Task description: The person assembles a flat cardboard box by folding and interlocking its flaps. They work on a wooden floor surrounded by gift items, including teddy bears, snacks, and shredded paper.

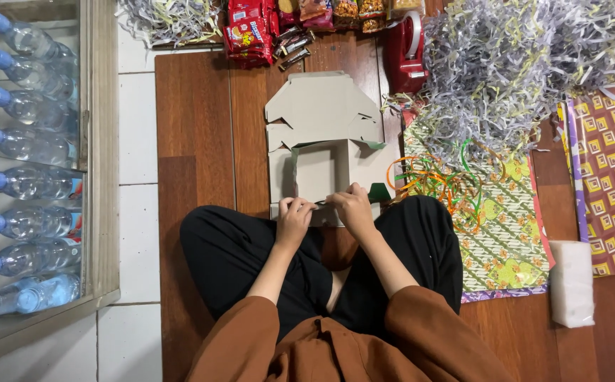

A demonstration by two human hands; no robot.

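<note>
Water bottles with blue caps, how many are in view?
8 water bottles, lying side by side in a column behind the glass of the cabinet at far left; others may be hidden beyond the frame's top edge.

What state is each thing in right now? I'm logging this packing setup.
Cardboard box: half folded, lid flaps open.
Left hand: pinching the box's near edge.
Right hand: pressing the same edge.
Water bottles: capped, lying in a row.
Tape dispenser: upright, untouched.
Curling ribbon: loose, tangled.
</note>
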